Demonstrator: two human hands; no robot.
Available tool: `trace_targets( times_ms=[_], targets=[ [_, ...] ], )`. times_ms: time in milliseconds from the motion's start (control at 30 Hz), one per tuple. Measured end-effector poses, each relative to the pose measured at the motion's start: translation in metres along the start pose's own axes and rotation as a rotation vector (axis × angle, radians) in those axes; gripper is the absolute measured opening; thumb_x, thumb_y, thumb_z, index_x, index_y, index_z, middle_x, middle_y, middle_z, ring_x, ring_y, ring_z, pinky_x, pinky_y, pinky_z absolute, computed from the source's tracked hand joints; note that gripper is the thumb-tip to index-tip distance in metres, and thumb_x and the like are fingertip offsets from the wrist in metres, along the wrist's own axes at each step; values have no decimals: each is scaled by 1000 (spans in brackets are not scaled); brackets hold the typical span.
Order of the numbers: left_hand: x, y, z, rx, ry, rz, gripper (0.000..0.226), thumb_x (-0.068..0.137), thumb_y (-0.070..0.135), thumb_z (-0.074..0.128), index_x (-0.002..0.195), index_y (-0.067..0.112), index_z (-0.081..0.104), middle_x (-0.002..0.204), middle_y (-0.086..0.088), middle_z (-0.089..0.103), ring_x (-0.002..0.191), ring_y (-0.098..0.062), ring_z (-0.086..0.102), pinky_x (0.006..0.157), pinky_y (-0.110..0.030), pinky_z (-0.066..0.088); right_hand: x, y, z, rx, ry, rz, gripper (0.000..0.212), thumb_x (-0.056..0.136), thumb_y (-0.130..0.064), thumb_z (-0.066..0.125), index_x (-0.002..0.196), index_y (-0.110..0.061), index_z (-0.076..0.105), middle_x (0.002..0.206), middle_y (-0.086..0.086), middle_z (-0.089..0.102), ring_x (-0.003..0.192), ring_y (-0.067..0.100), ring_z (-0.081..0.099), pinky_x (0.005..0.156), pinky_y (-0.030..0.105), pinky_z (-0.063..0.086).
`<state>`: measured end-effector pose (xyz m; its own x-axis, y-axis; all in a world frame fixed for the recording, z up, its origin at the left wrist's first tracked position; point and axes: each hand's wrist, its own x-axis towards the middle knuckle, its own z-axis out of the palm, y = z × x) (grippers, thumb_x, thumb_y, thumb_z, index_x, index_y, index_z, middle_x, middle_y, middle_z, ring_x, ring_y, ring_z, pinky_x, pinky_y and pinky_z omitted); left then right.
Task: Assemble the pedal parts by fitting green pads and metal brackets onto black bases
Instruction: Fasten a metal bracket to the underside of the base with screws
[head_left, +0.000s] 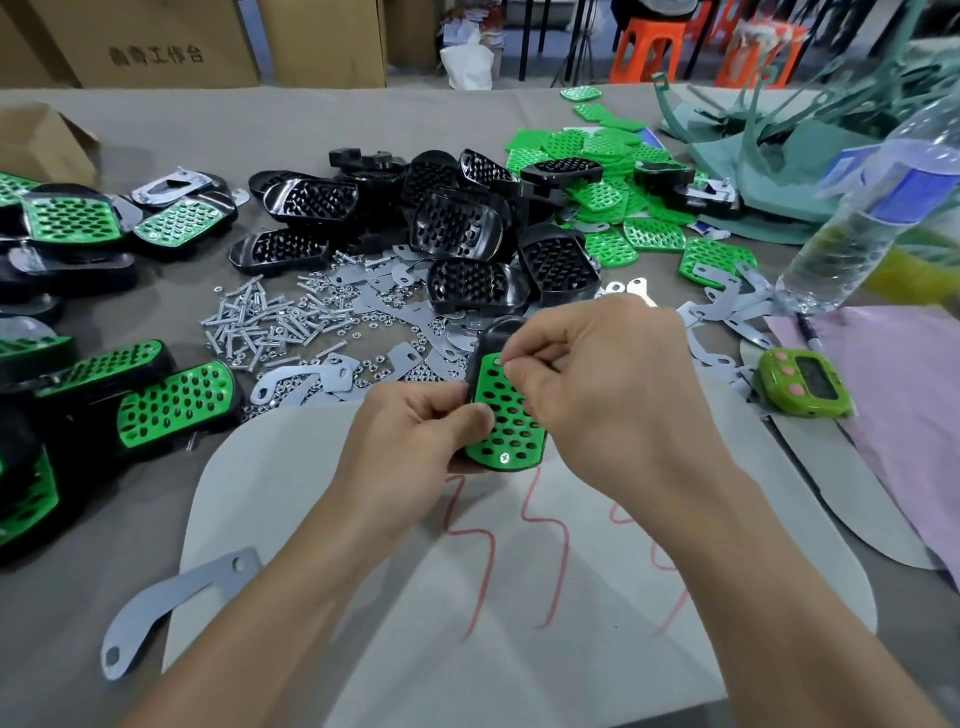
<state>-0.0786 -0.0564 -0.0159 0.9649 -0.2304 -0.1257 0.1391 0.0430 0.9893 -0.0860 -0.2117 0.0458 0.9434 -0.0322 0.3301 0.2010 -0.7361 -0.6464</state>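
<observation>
Pedal held in both hands at the centre of the frame, over the surface (260, 119)
The left hand (415, 436) grips the black base (496, 332) by its left edge, fingers (467, 415) curled round it. The right hand (597, 374) pinches what looks like a small screw (503, 362) at the upper hole of the green pad (506, 415), though the pinch hides most of it. One fitted screw (503, 458) sits at the pad's lower end. The base looks like stiff, light plastic, best held by its rims; the pad seems thin and bendy. A cardboard box (41, 140) at the left edge hides its contents; the water bottle (857, 228) at right looks partly full
</observation>
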Motion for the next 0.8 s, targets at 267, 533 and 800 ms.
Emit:
trace_targets(
  times_ms=[267, 533, 800],
  targets=[
    [-6, -2, -3, 88, 15, 190, 19, 84, 12, 66, 87, -3, 76, 83, -28, 73, 86, -40, 76, 75, -51, 63, 6, 10, -1, -28, 139, 37, 35, 55, -38, 85, 87, -36, 70, 79, -18, 64, 83, 0, 55, 69, 8, 39],
    [-11, 7, 3, -182, -171, -24, 25, 80, 14, 66, 97, 7, 82, 100, -22, 77, 89, -36, 77, 80, -50, 64, -2, 41, 4, 927, -230, 233, 11, 77, -14, 79, 87, -9, 77, 79, 9, 68, 74, 21, 64, 69, 39, 54],
    [-13, 9, 0, -70, -229, 21, 37, 76, 8, 77, 113, 6, 76, 107, -20, 77, 96, -30, 75, 86, -37, 62, -3, 45, 19, 957, -82, 333, 12, 74, -19, 79, 85, -14, 79, 77, 9, 72, 71, 23, 68, 68, 41, 57]
  ],
)
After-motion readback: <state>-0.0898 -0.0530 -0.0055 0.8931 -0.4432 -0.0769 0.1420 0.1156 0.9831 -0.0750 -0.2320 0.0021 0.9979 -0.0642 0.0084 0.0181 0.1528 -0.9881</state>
